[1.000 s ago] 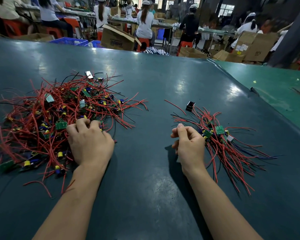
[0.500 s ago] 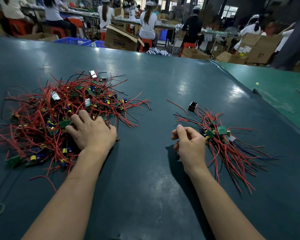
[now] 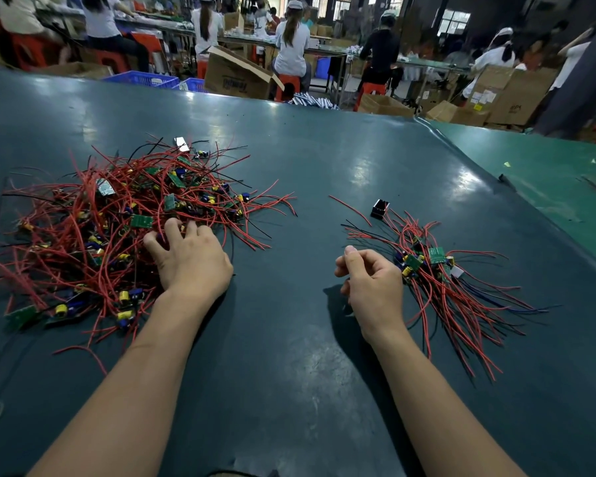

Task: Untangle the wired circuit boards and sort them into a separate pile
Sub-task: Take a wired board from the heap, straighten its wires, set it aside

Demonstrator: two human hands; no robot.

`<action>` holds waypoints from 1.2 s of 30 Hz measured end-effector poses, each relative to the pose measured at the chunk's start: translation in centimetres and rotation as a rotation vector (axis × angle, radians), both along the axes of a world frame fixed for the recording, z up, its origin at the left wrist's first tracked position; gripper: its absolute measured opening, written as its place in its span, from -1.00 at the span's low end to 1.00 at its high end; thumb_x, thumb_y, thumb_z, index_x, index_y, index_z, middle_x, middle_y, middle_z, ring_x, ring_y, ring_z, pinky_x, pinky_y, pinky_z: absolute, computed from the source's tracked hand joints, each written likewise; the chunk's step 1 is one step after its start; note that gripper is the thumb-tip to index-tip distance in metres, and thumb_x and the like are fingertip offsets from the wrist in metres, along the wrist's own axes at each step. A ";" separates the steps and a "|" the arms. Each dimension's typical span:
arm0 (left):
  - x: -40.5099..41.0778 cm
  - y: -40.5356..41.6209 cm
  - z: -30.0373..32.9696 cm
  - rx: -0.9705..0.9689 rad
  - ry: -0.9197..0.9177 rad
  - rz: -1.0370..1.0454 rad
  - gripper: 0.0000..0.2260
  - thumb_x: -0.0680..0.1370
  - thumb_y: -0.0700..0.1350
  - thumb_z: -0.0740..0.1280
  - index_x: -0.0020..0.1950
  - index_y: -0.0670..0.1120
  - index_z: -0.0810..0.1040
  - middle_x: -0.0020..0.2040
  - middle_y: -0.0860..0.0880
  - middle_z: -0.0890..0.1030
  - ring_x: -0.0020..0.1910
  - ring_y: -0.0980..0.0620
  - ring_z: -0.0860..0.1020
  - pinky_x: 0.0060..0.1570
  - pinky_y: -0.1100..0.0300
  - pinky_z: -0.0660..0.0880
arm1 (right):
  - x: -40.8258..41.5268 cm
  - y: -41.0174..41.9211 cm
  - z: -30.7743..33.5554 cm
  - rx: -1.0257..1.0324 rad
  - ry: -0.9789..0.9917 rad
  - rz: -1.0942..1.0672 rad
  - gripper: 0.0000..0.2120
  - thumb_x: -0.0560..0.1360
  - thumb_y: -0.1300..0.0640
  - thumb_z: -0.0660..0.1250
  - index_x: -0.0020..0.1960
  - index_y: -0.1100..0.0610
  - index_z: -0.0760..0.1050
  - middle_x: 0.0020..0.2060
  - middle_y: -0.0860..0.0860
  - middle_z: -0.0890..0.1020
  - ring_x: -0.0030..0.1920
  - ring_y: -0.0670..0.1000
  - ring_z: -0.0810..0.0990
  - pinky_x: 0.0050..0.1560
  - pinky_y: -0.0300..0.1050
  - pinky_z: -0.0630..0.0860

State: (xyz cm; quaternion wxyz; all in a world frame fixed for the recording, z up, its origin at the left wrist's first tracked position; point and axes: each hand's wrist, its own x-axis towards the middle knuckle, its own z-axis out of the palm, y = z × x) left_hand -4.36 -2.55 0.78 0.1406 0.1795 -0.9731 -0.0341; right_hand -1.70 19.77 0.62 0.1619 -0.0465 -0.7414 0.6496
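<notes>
Counter: a dark teal counter (image 3: pixel 289 373) carries everything; a lighter green surface (image 3: pixel 547 173) adjoins it at the far right corner.
Tangled pile: a big heap of wired circuit boards (image 3: pixel 117 228) lies toward the left edge, red and black leads crossing every way, with small green boards and yellow and blue parts scattered through it.
Sorted pile: a smaller bundle of boards (image 3: pixel 454 287) lies toward the right edge, its boards clustered at the far end and its red and dark leads fanning toward the near edge.
Black part: a small black block (image 3: pixel 380 208) sits at the far tip of the sorted pile, touching its wires.
Left hands detail: the left hand (image 3: pixel 189 259) lies palm down on the near right side of the tangled pile, fingers bent and dug in among the red wires; whether it actually grips one cannot be told.
Right hands detail: the right hand (image 3: pixel 372 280) is just beside the sorted pile on its left side, fingers loosely curled with the thumb up; nothing is seen in its grasp, and its fingertips are hidden.
Spacing: the two hands are well apart, bare counter between them.
Background: beyond the far edge, seated workers (image 3: pixel 291 46), cardboard boxes (image 3: pixel 234 75) and blue crates (image 3: pixel 141 79).
</notes>
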 end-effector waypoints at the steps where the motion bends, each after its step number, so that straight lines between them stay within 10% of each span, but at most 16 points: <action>1: -0.1 0.0 0.0 0.009 -0.001 0.006 -0.76 0.56 -0.05 0.19 0.17 -0.07 0.50 0.24 -0.01 0.49 0.39 -0.10 0.15 0.33 -0.16 0.05 | 0.0 0.0 0.0 0.003 -0.002 0.002 -0.70 0.60 0.06 0.30 -0.29 0.06 0.58 -0.39 -0.05 0.64 -0.50 -0.10 0.48 -0.42 -0.23 0.41; 16: 2.4 2.2 1.0 0.152 0.925 -0.467 -0.81 0.45 -0.22 0.48 0.03 -0.12 0.60 0.05 -0.02 0.65 0.00 -0.09 0.56 0.02 0.03 0.34 | 0.2 -0.2 0.4 0.031 -0.013 0.014 -0.70 0.59 0.09 0.31 -0.30 0.08 0.57 -0.38 -0.02 0.64 -0.47 -0.04 0.47 -0.43 -0.15 0.41; 20: 3.6 3.8 1.7 0.177 1.092 -0.763 -0.89 0.52 -0.25 0.43 0.03 -0.14 0.60 0.09 -0.07 0.65 0.07 -0.08 0.61 0.07 -0.02 0.45 | 0.7 -0.2 1.2 -0.168 -0.120 0.413 -0.78 0.58 0.07 0.33 -0.18 0.12 0.62 -0.25 0.06 0.69 -0.51 -0.06 0.51 -0.57 -0.28 0.35; 24: 4.5 5.8 1.4 0.224 1.063 -1.068 -0.73 0.44 -0.32 0.48 0.08 -0.12 0.54 0.16 -0.12 0.63 0.19 -0.10 0.58 0.11 -0.06 0.49 | 1.1 -1.2 1.6 -0.502 -0.200 0.757 -0.72 0.45 -0.14 0.36 -0.05 0.05 0.67 -0.20 0.04 0.66 -0.40 -0.01 0.58 -0.58 -0.24 0.42; 29: 4.6 6.9 0.8 0.337 0.909 -1.189 -0.87 0.42 -0.36 0.48 -0.07 -0.23 0.62 0.02 -0.15 0.66 0.16 -0.10 0.60 0.06 -0.05 0.54 | 0.3 -0.4 1.5 -0.669 -0.108 0.560 -0.84 0.41 0.05 0.40 -0.07 0.08 0.70 -0.20 0.03 0.67 -0.39 -0.09 0.56 -0.54 -0.28 0.38; 36: 4.2 6.6 0.5 0.936 0.590 -0.697 -0.73 0.45 0.08 0.47 -0.10 -0.11 0.56 -0.23 0.00 0.59 -0.29 0.06 0.58 -0.25 0.16 0.55 | 0.5 -0.2 1.2 -0.295 -0.007 0.328 -0.91 0.51 0.19 0.40 -0.13 0.11 0.67 -0.23 0.06 0.72 -0.37 -0.04 0.63 -0.50 -0.27 0.45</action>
